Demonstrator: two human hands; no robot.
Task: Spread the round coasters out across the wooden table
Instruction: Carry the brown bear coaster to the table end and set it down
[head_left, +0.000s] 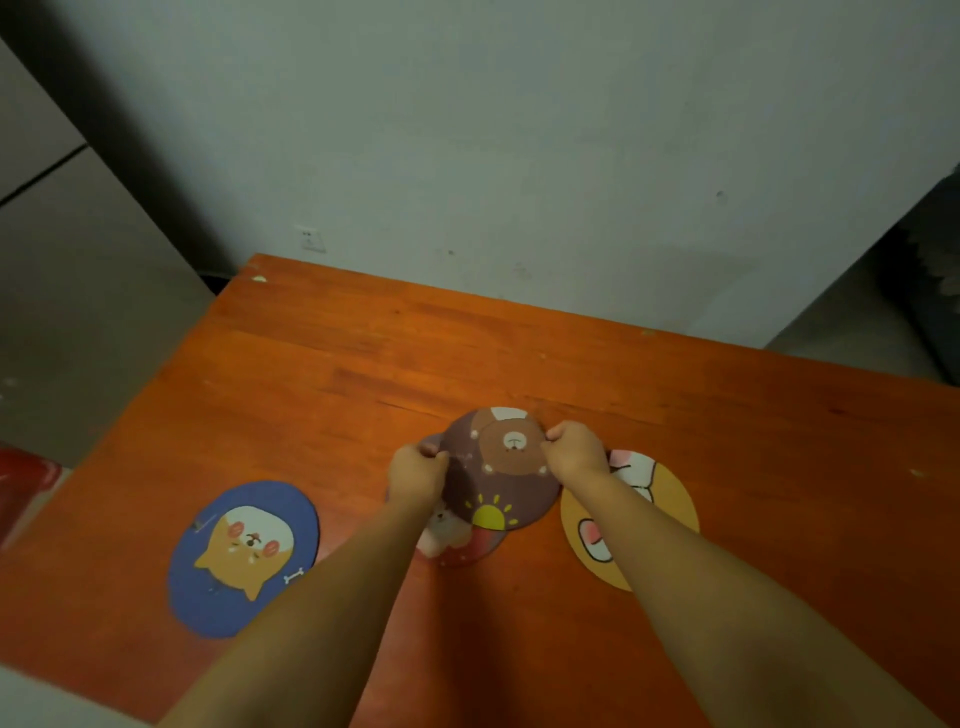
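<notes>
Our forearms reach out over the orange wooden surface (363, 364). Our left hand (418, 470) and right hand (574, 449) each pinch an edge of the thin brown bear coaster (506, 467), atop a pink coaster (457, 540) at centre. Blue coaster (244, 558) and yellow coaster (582, 535) already lie apart. Next, we judge, carry it to bare wood.

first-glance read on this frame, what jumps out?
Both hands meet mid-table on the brown bear coaster: the left hand pinches its left edge, the right hand its right edge, and it overlaps a pink coaster beneath. A blue fox coaster lies flat and apart at the left, and a yellow coaster lies at the right, partly under the right forearm. All sit on the orange wooden table.
</notes>
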